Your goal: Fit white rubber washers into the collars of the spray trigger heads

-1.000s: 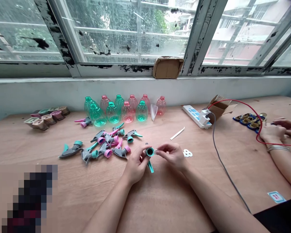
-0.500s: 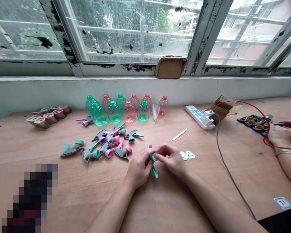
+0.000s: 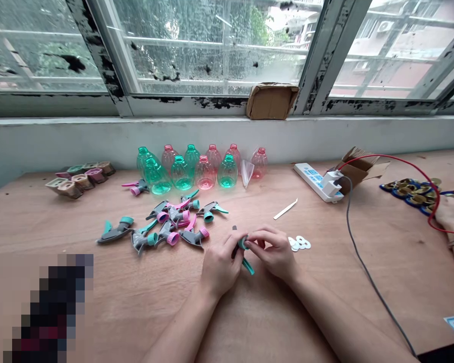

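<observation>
My left hand (image 3: 222,262) is closed around a grey trigger spray head with a teal collar (image 3: 243,243) and a teal lever (image 3: 248,266) pointing down toward me. The fingers of my right hand (image 3: 274,252) are bent and pressed at the collar's opening; whether a small part is pinched there is hidden. Just right of that hand lie several flat white washers (image 3: 299,244). To the left is a loose pile of grey spray heads (image 3: 174,217) with pink or teal collars and levers.
Behind the pile stand clear green bottles (image 3: 181,174) and red bottles (image 3: 205,174). A white strip tool (image 3: 286,208), a power strip (image 3: 318,181) and a grey cable (image 3: 350,242) lie rightward. Another person's hand (image 3: 452,212) is by blue-and-gold parts (image 3: 412,191) at far right.
The view has shifted slightly, moving everything a little to the right. In my hands the spray head has turned a bit, its lever now angled more rightward. My right fingers stay at the collar.
</observation>
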Available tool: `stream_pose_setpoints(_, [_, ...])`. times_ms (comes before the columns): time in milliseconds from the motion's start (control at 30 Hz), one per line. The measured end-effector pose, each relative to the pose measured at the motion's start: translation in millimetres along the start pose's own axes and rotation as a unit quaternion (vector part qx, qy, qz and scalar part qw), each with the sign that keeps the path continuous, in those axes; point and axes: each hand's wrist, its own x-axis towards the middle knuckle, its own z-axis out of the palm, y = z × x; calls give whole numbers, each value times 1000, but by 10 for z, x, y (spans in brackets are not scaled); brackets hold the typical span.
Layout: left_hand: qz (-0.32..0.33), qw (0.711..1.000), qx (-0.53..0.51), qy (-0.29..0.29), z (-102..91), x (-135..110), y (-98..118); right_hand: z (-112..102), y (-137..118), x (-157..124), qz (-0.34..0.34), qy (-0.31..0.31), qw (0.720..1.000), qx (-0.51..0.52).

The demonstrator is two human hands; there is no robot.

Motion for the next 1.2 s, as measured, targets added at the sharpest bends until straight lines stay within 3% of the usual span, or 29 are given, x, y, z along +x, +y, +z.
stream_pose_setpoints(133, [1, 1000, 27, 5, 11, -17, 7, -23, -9, 4, -38, -15, 999, -17])
stream_pose_setpoints(433, [31, 997, 67, 7, 19, -24, -20, -16, -45, -4, -47, -6, 998, -40])
stream_pose_setpoints(1000, [60, 994, 94, 20, 49, -22, -51, 16, -98, 15, 28, 10, 999, -28])
stream_pose_setpoints(1200, [54, 994, 89, 9, 51, -19, -41, 1, -86, 27, 19, 8, 999, -33])
